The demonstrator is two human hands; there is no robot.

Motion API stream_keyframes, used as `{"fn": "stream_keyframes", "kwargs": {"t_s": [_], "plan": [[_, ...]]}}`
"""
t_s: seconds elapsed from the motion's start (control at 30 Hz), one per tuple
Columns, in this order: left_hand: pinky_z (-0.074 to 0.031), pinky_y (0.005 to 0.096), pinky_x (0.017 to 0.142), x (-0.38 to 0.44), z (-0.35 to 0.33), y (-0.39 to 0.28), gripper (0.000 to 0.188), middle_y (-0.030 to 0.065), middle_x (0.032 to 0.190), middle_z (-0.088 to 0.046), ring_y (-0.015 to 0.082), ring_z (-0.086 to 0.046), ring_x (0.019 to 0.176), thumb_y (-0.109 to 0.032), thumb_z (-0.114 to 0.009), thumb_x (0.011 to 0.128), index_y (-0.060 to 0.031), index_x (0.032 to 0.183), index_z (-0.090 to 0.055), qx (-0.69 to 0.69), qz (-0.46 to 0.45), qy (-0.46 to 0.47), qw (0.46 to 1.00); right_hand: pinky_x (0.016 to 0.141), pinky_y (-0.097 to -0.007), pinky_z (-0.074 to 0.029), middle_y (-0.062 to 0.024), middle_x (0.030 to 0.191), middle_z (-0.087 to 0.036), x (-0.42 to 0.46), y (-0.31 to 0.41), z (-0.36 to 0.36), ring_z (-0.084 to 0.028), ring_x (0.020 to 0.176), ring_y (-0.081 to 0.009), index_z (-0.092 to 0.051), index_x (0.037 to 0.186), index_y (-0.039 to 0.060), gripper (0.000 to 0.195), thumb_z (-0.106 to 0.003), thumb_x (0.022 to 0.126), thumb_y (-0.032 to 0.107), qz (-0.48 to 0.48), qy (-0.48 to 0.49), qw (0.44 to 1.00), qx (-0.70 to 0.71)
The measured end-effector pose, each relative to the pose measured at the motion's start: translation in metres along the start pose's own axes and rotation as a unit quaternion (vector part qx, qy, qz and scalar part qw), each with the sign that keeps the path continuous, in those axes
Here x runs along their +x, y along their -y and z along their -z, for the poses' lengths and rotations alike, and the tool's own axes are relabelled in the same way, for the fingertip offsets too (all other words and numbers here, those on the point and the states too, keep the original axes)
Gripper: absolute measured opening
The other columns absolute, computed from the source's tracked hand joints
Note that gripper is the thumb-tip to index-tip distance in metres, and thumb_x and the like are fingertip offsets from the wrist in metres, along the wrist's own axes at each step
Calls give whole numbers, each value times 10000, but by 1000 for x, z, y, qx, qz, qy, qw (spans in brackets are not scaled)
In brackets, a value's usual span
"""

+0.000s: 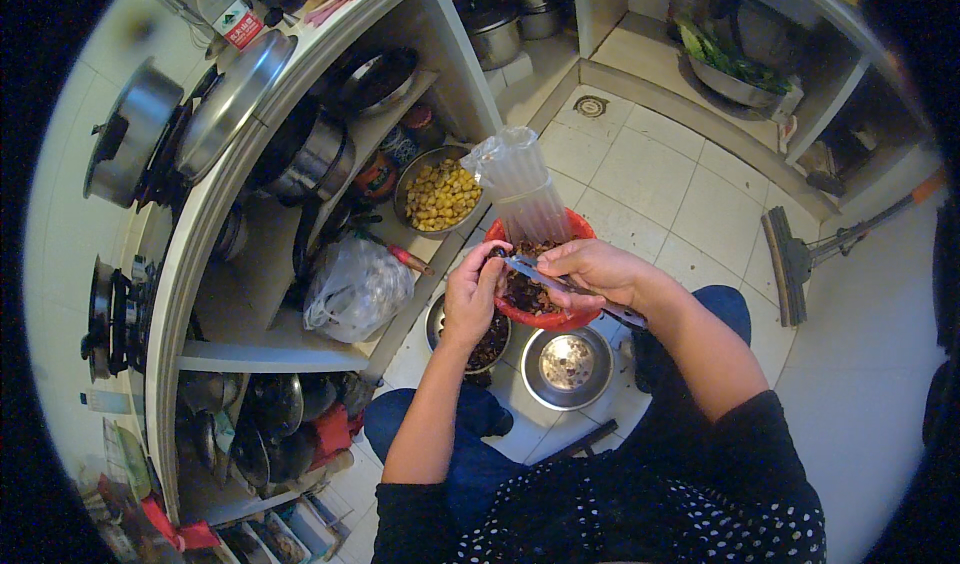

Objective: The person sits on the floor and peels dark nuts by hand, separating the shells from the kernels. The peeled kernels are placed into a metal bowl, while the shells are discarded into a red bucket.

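Note:
My left hand [474, 294] pinches a small dark brown nut, likely a chestnut [498, 252], between thumb and fingers. My right hand [589, 271] grips a knife [551, 281], its blade against or very near the nut. Both hands are over a red plastic bin [585, 223] holding brown shell pieces, with an air-column plastic wrap [525, 181] standing in it. Below my left hand, a metal bowl [433, 324] holds dark nuts, partly hidden by my forearm. Beside it sits a second metal bowl [568, 369] with a few small scraps inside.
A bowl of yellow peeled nuts [442, 196] stands on the low cabinet shelf at left, near a clear plastic bag [360, 288] and a red-handled tool [410, 259]. A squeegee-type mop [787, 268] lies at right. Leafy greens [731, 65] fill a metal basin at the upper right.

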State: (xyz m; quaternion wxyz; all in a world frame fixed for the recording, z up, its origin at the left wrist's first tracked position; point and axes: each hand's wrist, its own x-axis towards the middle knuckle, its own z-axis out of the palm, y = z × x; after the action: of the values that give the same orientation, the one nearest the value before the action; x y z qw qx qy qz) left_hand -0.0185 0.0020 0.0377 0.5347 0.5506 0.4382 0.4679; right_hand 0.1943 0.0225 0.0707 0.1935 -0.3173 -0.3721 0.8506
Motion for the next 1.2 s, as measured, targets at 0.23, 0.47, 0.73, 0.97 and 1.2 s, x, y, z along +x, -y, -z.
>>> {"fn": "stream_keyframes", "kwargs": {"t_s": [0.23,0.47,0.73,0.97,1.2], "plan": [[-447,282,673,-9,9,-17,226,76,841,-590,174,-556,732,-89,-539,914,-17,1123,-585,222,-86,7,971,329,-240,-283,-49,561,-516,-8,4,-4,-412,366,-100,-544,790,34,274,-438,973,208,-15,44,999,-7],[-459,308,720,-8,6,-24,243,110,905,-589,226,-578,775,-45,-549,892,-21,1131,-583,273,-177,0,946,322,-237,-287,-63,584,-530,-10,4,-6,-417,362,-102,-544,824,30,250,-455,972,210,-23,27,999,16],[-448,265,644,-7,1,-22,246,73,860,-549,144,-543,687,-25,-531,899,-17,1141,-569,227,-141,-7,964,304,-222,-286,-83,614,-556,-3,-5,4,-425,357,-97,-533,937,24,194,-463,971,202,-34,50,994,96],[-459,291,693,-2,-5,-22,233,110,907,-566,196,-570,745,-7,-525,884,-6,1114,-561,280,-165,-22,945,298,-202,-275,-61,620,-539,-1,-8,6,-406,359,-80,-530,1009,32,181,-461,971,195,-49,26,989,137],[-465,311,728,4,-4,-7,225,140,941,-582,274,-595,824,-50,-511,887,-7,1103,-560,305,-205,-30,929,314,-203,-266,-43,611,-512,-2,-9,5,-379,392,-69,-534,981,43,188,-449,972,210,-31,52,989,133]]}}
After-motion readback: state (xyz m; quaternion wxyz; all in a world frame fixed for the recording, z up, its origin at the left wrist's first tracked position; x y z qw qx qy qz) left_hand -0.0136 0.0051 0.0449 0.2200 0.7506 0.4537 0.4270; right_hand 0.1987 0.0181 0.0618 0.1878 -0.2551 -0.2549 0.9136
